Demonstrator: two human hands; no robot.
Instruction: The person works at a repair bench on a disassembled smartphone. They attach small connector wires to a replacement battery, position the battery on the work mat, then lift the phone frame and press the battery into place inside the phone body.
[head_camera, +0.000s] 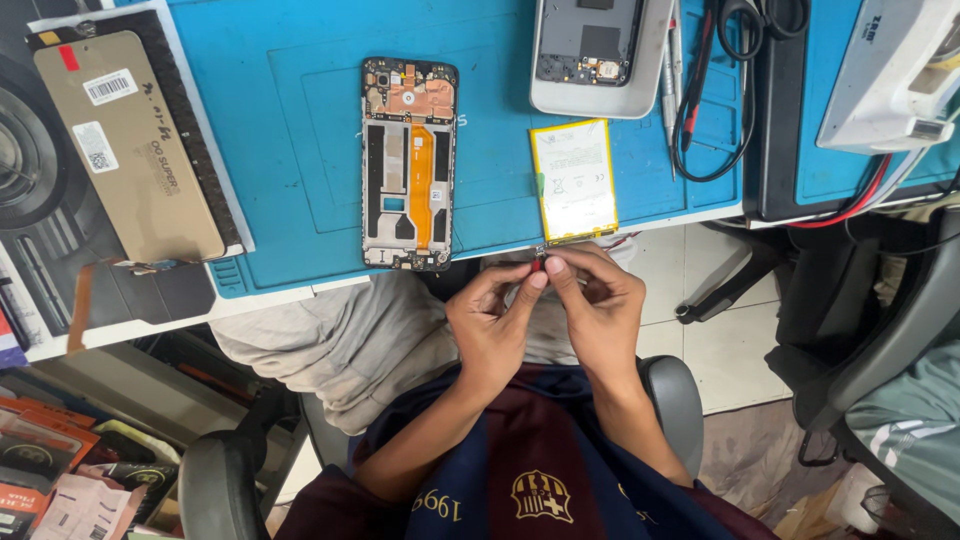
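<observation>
Both hands are in the lap, just below the bench edge. Left hand (490, 325) and right hand (598, 315) have fingertips pressed together, pinching a tiny part with a red tip (539, 264) between them. Part is too small to identify; looks like a small connector or wire end, can't tell.

Judgement on doing it well: keep the pinch light and close to the tip, keep both wrists braced on the thighs so the piece doesn't flick off onto the floor, and work nearer the mat since a drop here lands on tile.

Just above the fingertips: battery (573, 180), white-yellow, lying flat on the blue mat (280, 120), its lower edge at the bench rim. Thin wires at its lower edge seem to run toward the pinched part; can't confirm they join.

Up-left of the left hand: opened phone frame (409, 163), orange flex strip down the middle, flat, apart from the battery.

Far left of the hands: tan screen panel (130, 145) on a dark backing, tilted.

Farther above the right hand: white tray (598, 60) with a phone back in it, cut off by the top edge. Beside it tweezers (673, 80) and black probe leads (710, 110). Top-right a white device (895, 75), partly cropped, kind unclear.
</observation>
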